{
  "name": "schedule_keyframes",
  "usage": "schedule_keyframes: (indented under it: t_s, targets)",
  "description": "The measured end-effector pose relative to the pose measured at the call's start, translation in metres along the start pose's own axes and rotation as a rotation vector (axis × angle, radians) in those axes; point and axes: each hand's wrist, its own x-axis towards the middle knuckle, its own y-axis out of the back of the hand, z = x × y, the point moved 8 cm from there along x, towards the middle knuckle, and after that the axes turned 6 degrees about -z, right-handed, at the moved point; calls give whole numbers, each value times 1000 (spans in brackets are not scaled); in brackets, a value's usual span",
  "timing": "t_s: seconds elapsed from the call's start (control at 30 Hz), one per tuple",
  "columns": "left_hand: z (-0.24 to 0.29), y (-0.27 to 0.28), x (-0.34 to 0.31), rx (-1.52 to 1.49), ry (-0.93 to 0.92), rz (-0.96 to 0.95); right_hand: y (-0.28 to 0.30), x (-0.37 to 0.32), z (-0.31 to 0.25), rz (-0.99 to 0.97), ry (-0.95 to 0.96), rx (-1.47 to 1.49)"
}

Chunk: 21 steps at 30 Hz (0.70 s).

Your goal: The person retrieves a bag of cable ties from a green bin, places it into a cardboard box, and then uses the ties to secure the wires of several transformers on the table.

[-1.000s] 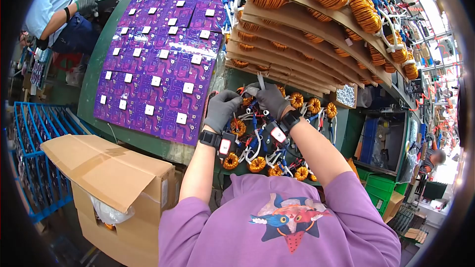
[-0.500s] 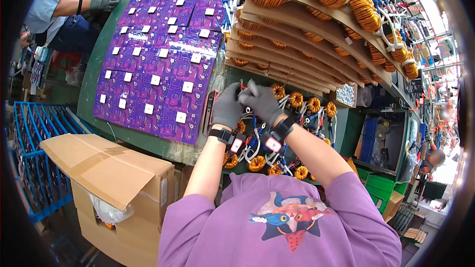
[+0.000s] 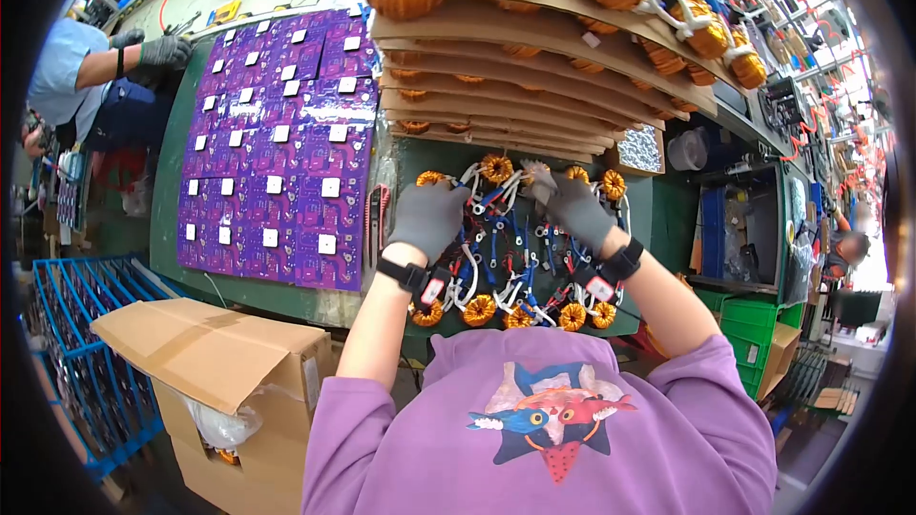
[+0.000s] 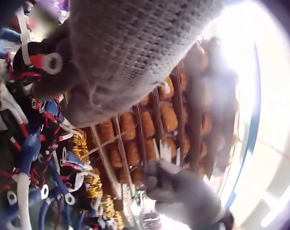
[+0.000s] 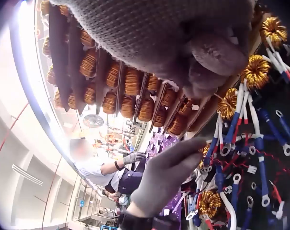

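My gloved left hand is just below a copper-wound coil. Its fingertips reach the white leads beside a second coil. In the left wrist view a ring terminal with a red sleeve shows close by these fingers; I cannot tell whether they pinch its lead. My gloved right hand is over the right part of the coil row, fingers bent. It holds a small bunch of white strips, which look like cable ties. Blue, white and red leads with ring terminals spread between the coil rows.
Cardboard layers stacked with more coils rise behind the hands. Purple circuit boards cover the table's left side, with a red cutter knife beside them. A large carton stands at front left. Another person works at far left.
My hands, together at the left coil half a second ago, have parted. The right has moved right with the white strips, the left slightly right. The head view has shifted.
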Motion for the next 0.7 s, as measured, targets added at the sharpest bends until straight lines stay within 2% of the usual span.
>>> schedule_keyframes:
  t_s: [0.03, 0.07, 0.1, 0.17, 0.2, 0.27, 0.3, 0.33, 0.4, 0.43, 0.47, 0.53, 0.57, 0.6, 0.63, 0.67, 0.7]
  targets:
    - [10, -4, 11, 129, -80, -61, -4, -19, -6, -30, -45, 182]
    - [21, -10, 19, 257, -159, -122, -10, -22, 9, -28, -48, 231]
    - [26, -12, 27, 264, -171, -124, -13, -28, 14, -16, 6, 220]
    - [34, -38, 36, 589, -262, -357, -14, -46, 12, 44, 39, 283]
    - [36, -39, 41, 600, -275, -360, -14, -51, 12, 56, 41, 295]
    - [46, -37, 46, 816, -396, -341, -10, -62, 25, 125, -59, 302]
    - [45, -30, 50, 698, -356, -347, -8, -65, 31, 170, -16, 409]
    - [43, -26, 48, 708, -367, -346, -5, -68, 33, 181, -12, 418]
    - [34, 4, 42, 88, -302, -178, 6, -75, 37, 299, 82, 635]
    - [27, 4, 39, -170, -230, -260, 5, -76, 45, 293, 36, 743]
    - [19, 1, 32, -351, -132, -270, 3, -76, 48, 300, 36, 755]
    - [13, -9, 8, -713, 192, -300, 1, -73, 46, 342, 133, 648]
    - [19, -18, 1, -699, 177, -267, -9, -70, 52, 248, 48, 596]
    - [24, -27, -5, -686, 164, -234, -13, -67, 58, 250, 45, 601]
    - [43, -20, -6, -447, -7, -175, -20, -60, 63, 221, 32, 548]
    - [60, -21, -8, -201, -78, -234, -24, -57, 57, 191, 21, 492]
    - [74, -19, -13, -110, -132, -314, -26, -61, 50, 171, 10, 573]
